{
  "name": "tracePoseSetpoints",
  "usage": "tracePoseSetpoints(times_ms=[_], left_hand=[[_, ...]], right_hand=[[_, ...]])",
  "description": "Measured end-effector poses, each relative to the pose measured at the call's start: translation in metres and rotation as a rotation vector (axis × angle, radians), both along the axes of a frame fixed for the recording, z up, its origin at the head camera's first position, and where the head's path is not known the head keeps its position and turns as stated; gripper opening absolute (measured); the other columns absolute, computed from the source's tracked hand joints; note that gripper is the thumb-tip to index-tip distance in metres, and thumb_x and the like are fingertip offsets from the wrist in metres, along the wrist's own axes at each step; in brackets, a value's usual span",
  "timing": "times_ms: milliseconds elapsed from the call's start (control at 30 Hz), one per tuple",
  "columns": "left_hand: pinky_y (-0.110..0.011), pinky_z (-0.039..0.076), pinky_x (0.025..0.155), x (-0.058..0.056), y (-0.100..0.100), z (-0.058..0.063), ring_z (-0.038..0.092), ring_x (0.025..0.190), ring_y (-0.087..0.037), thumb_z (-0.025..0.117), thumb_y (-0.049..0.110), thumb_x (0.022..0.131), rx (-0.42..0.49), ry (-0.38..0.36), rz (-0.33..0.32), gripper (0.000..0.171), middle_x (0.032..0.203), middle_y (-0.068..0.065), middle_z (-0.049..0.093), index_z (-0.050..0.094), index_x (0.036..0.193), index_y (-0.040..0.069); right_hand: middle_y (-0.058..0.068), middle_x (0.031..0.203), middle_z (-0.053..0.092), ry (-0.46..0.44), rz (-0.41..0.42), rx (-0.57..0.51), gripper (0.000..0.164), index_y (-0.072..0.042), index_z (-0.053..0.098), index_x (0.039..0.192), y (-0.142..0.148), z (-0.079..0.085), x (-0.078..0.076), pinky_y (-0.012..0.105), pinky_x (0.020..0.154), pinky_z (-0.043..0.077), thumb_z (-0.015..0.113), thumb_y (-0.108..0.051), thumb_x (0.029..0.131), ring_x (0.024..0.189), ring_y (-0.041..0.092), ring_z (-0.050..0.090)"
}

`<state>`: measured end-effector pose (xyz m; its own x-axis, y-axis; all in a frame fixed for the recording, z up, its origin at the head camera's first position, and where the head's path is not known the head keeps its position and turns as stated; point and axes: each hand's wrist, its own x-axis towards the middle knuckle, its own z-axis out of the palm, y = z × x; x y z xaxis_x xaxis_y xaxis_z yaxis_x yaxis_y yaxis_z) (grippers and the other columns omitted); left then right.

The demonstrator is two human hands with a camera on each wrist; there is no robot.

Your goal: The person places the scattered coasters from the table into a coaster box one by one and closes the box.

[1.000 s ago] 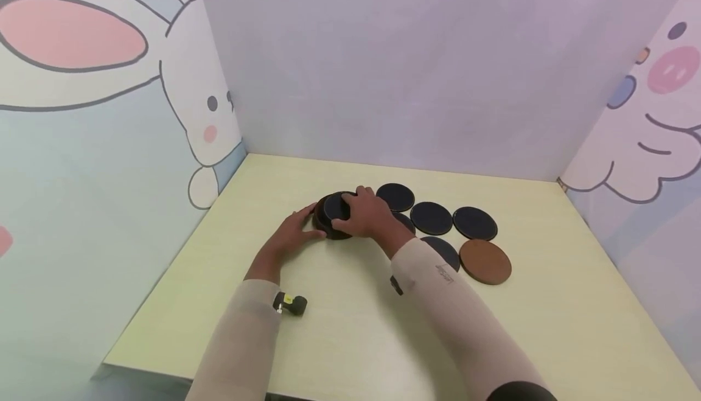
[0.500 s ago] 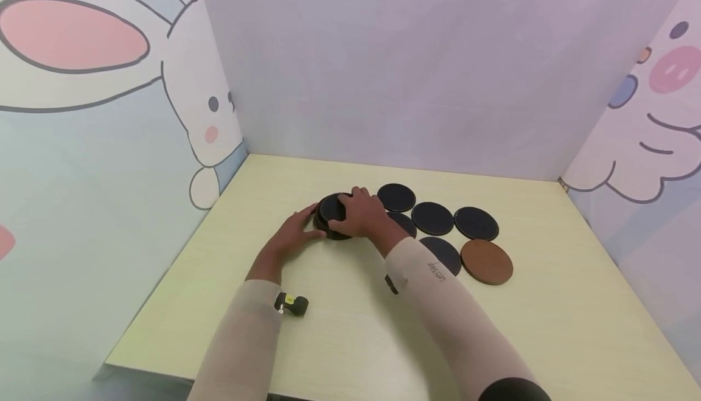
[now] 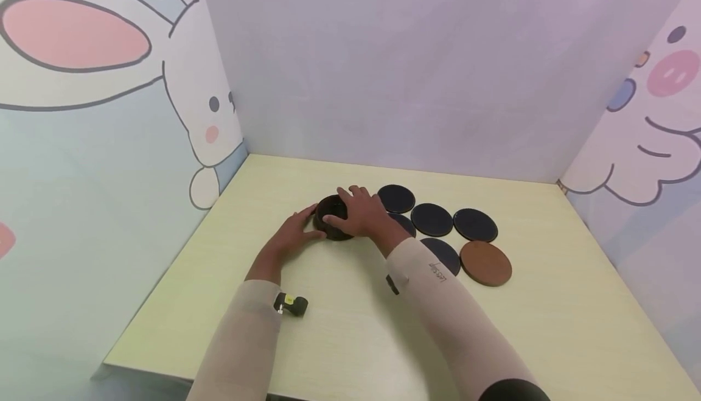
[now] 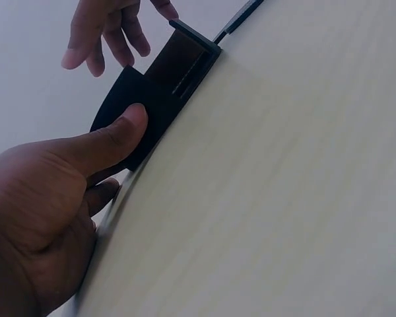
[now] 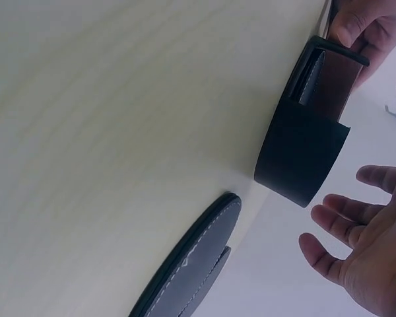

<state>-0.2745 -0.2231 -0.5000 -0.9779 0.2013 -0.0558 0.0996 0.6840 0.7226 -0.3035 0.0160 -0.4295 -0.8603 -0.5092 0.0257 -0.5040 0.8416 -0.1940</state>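
Note:
A round coaster holder [image 3: 331, 205], black outside and brown inside, stands on the table with a slot in its side. My left hand [image 3: 292, 235] grips its left side, thumb in front and fingers behind. Through the slot, in the right wrist view, a stitched coaster [image 5: 311, 78] lies low inside the holder. Over the holder's right side hovers my right hand [image 3: 361, 212], its fingers spread and holding nothing. Both wrist views show a gap between those fingers and the rim. Part of the holder is hidden behind my right hand in the head view.
Several black round coasters [image 3: 432, 219] lie flat to the right of the holder, some partly covered by my right arm. One brown coaster [image 3: 485, 263] lies nearest the front right. Fabric walls [image 3: 394, 72] stand behind and beside the pale table [image 3: 553, 303].
My right hand held a black coaster above the holder, lowered it into the opening and let go. Its fingers have spread. My left hand has stayed on the holder.

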Motion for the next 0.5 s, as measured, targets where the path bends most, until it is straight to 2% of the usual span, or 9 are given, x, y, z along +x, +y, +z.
tracePoseSetpoints(times_ms=[167,333,500], left_hand=[[-0.071,0.015,0.137,0.001,0.000,0.000,0.017,0.171,-0.043,0.079,0.048,0.099,0.014,-0.014,0.009,0.090,0.180,-0.003,0.035,0.031,0.174,0.034],[-0.071,0.013,0.137,0.001,0.000,-0.001,0.015,0.171,-0.044,0.078,0.049,0.099,0.016,-0.015,0.011,0.090,0.181,-0.002,0.033,0.030,0.174,0.035],[-0.071,0.012,0.137,0.000,-0.001,-0.003,0.015,0.171,-0.043,0.078,0.050,0.099,0.019,0.001,0.003,0.090,0.181,0.000,0.032,0.029,0.174,0.037]], right_hand=[[0.017,0.173,0.041,-0.017,-0.021,-0.011,0.087,-0.018,0.039,0.170,0.005,-0.001,0.000,0.075,0.128,0.034,0.045,-0.075,0.106,0.162,0.041,0.039],[0.018,0.174,0.039,-0.034,-0.046,-0.014,0.085,-0.016,0.040,0.170,0.015,-0.002,-0.001,0.073,0.130,0.033,0.042,-0.074,0.108,0.163,0.041,0.037],[0.019,0.175,0.038,-0.060,-0.087,-0.004,0.087,-0.014,0.042,0.169,0.025,0.000,-0.001,0.066,0.127,0.043,0.039,-0.075,0.108,0.164,0.040,0.036]])
